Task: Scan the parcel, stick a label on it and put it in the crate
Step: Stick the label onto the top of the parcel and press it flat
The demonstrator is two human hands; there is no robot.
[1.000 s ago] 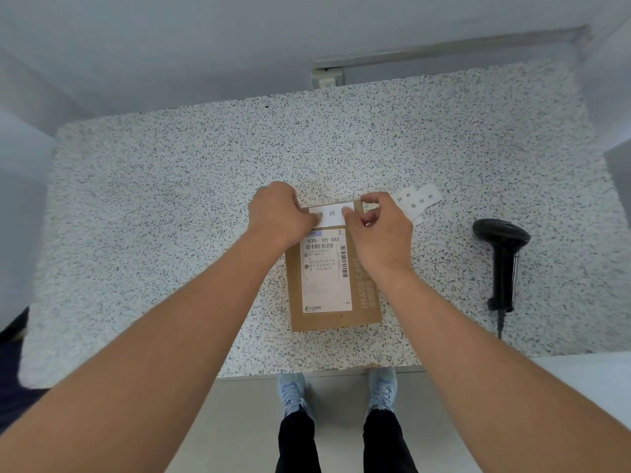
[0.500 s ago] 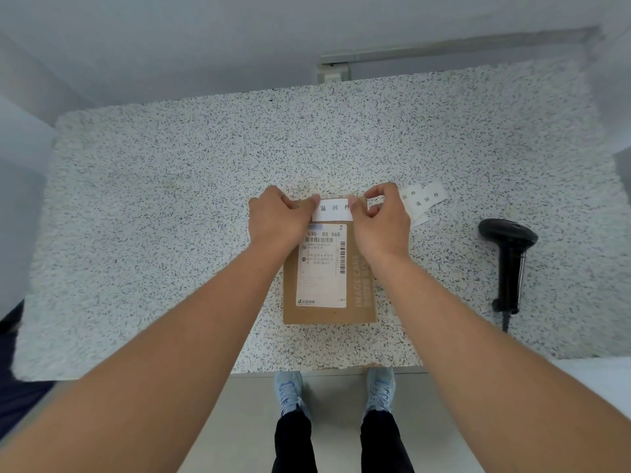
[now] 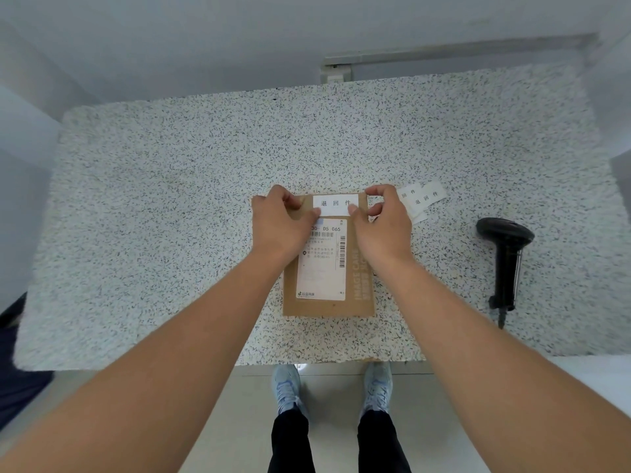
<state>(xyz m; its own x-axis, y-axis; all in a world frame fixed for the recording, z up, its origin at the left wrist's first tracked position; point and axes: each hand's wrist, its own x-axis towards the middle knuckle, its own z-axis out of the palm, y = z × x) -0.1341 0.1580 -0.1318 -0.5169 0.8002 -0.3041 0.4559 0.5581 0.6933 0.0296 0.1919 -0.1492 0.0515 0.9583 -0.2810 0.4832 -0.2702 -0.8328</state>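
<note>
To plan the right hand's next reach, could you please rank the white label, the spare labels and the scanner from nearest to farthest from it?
1. White label: touching the right hand, on the parcel's far end.
2. Spare labels: just right of the hand.
3. Scanner: far right on the table.

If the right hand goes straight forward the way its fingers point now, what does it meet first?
The right hand points away from the person, over the parcel's far edge. Beyond it lies only speckled table up to the wall; the spare labels lie to its right, probably off that line.
</note>
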